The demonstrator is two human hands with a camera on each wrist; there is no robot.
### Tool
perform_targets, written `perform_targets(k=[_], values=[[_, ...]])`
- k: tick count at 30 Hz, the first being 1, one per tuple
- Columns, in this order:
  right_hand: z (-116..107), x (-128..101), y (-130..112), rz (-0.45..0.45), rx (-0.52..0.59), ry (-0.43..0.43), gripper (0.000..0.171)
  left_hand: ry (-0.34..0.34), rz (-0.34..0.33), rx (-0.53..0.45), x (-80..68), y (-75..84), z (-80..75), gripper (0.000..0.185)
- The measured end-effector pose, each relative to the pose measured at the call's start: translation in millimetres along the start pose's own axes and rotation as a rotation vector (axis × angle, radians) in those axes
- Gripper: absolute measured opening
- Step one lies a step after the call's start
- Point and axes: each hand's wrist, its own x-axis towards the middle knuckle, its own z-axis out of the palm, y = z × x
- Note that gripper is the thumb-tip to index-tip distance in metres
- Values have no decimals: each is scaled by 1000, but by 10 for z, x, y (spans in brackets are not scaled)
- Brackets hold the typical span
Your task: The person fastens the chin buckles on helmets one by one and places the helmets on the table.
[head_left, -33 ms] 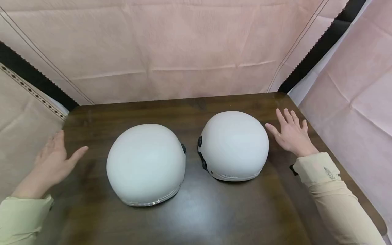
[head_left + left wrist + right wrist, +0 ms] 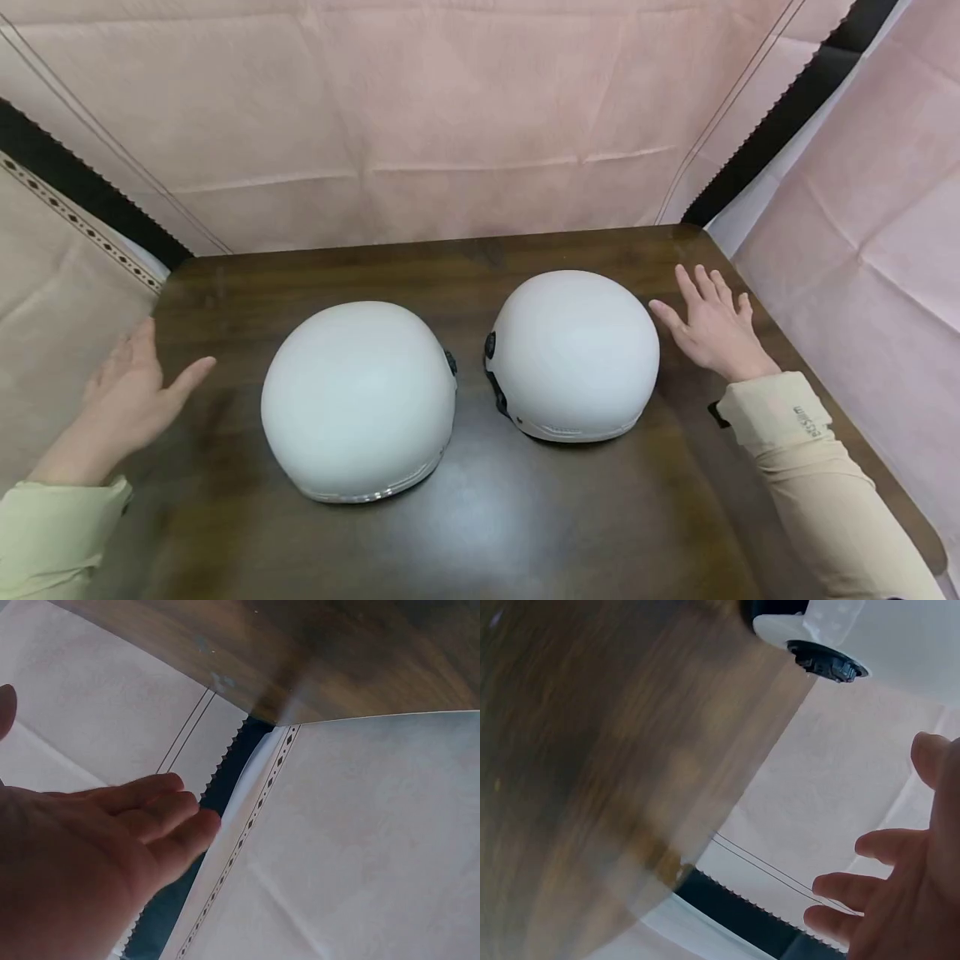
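Basically nothing's budged: white helmets (image 2: 360,400) (image 2: 576,354) mid-frame on the desk (image 2: 337,550), left hand (image 2: 123,396) far left, right hand (image 2: 716,329) far right, both grips spread apart.

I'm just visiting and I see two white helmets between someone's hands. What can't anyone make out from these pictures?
- Insides of the left helmet and right helmet: head view, hidden by their own shells.
- Sleeve lettering: head view, too small to read surely.
- Near edge of the table: head view, cut off by the bottom edge.
- Left hand: left wrist view, thumb mostly cut off by the left edge.
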Motion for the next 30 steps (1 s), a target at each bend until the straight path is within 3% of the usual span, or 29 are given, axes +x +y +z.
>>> perform_targets(k=[6, 12, 15, 19, 23, 26, 28, 30], values=[[-26, 38, 16, -13, 54, 24, 78, 14, -9, 19, -132, 105, 21, 92], [-122, -145, -25, -17, 116, 139, 76, -135, -21, -85, -294, 464, 109, 89], [-208, -294, -116, -15, 160, 244, 75, -196, -18, -157, -328, 679, 160, 88], [-305, -531, -318, -21, 249, 471, 68, -230, -24, -222, -361, 881, 240, 85], [-338, -692, -599, -140, 292, 728, 58, -238, -44, -288, -430, 963, 357, 83], [-254, -738, -914, -307, 274, 868, 52, -236, -51, -353, -479, 979, 433, 81], [-109, -778, -1185, -414, 257, 875, 50, -232, -61, -385, -498, 979, 452, 80], [82, -854, -1465, -496, 250, 808, 51, -234, -68, -402, -476, 979, 448, 78]])
